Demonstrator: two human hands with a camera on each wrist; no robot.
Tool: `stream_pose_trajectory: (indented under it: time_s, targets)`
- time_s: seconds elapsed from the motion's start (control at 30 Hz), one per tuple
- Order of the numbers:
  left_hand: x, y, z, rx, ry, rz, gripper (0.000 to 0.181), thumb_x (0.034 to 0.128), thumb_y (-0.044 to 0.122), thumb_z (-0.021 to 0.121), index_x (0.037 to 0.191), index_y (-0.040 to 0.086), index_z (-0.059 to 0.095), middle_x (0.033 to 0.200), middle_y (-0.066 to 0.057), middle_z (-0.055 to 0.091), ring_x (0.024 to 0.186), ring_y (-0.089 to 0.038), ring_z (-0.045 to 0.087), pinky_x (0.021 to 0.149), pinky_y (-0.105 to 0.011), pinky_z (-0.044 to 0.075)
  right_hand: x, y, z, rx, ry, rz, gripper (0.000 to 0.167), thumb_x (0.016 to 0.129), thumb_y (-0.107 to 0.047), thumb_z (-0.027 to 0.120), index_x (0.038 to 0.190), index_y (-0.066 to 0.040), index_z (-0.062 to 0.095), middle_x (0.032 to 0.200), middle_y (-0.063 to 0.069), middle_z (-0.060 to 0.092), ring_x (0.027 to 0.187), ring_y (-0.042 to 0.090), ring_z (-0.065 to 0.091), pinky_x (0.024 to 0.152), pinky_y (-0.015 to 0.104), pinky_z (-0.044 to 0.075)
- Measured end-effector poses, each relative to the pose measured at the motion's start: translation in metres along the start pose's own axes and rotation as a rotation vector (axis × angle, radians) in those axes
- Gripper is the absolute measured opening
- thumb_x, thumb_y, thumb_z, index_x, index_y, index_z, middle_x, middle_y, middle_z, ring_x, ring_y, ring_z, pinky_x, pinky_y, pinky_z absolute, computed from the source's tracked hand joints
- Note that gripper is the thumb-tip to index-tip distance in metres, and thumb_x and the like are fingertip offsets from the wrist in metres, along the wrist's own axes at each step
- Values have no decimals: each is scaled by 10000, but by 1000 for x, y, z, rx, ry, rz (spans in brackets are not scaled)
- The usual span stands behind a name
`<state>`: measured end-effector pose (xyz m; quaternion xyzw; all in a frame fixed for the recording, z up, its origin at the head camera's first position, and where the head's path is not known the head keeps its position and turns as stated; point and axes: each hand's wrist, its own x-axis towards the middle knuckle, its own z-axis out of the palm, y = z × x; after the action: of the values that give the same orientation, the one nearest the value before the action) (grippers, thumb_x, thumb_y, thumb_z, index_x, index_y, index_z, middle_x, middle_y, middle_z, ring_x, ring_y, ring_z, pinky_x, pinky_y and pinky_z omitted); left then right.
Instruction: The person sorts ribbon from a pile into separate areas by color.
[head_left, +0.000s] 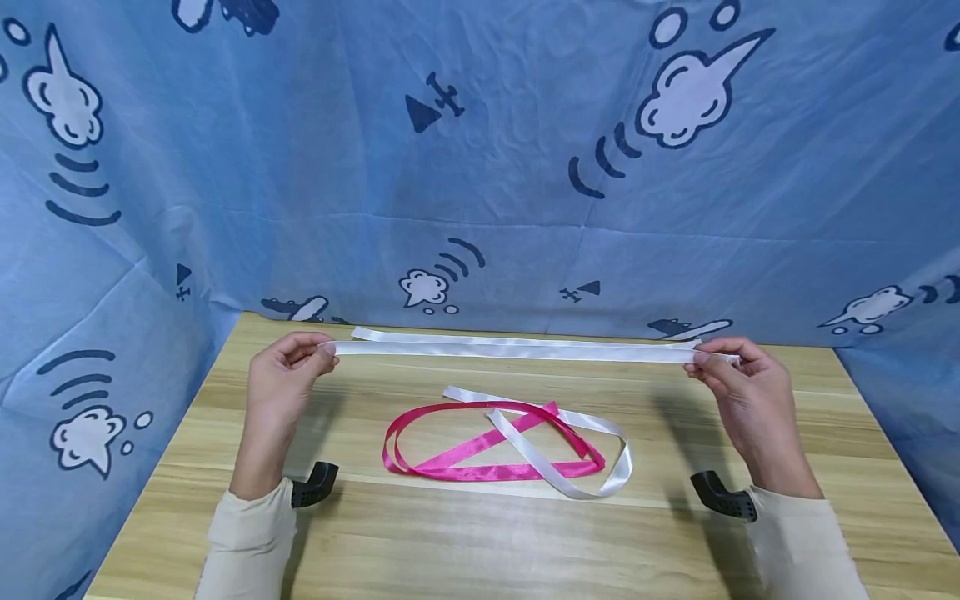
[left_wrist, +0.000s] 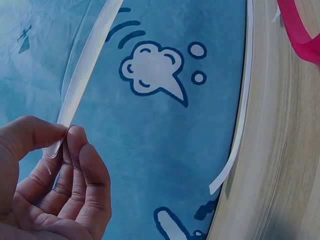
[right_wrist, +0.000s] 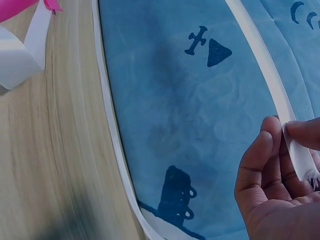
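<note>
A narrow white satin ribbon (head_left: 517, 351) is stretched nearly straight between the two hands, above the table's far side. Its left end is pinched between thumb and fingertips of my left hand (head_left: 279, 392); a short tail pokes out below the pinch in the left wrist view. My right hand (head_left: 753, 400) pinches the other end, whose frayed tip (right_wrist: 311, 176) sticks out past the thumb. Just behind it, a second white ribbon (head_left: 450, 337) lies along the table's back edge; its right end is partly hidden near the right hand.
Nearer on the wooden table (head_left: 480, 550) lies a loosely looped pink ribbon (head_left: 480, 472), with another white ribbon (head_left: 534, 455) curled across its right side. A blue patterned cloth (head_left: 510, 167) hangs behind the table. Black wrist mounts (head_left: 315, 485) sit at both sleeves.
</note>
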<state>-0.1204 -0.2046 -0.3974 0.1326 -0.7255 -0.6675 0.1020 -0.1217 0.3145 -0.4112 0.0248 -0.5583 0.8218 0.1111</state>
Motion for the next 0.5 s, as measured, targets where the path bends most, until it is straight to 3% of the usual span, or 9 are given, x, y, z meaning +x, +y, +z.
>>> stream_pose_trajectory:
  time_s: [0.2,0.5]
  targets:
    - [1,0,-3,-19,9,0,59,957,25,732,1015,32,736,827,77,756,741,-64,736,745,-187,601,0,-3,-2,33,12,2,122,952,166,625,996,82,702,974,98,700,773,185,740,741,255,626]
    - [2,1,-6,-25,7,-36,86,952,39,743,1035,14,737,785,102,741,730,-53,724,734,-188,596,-1,-4,-5,-26,39,1,85,954,128,653,986,66,702,945,82,734,755,173,731,709,248,617]
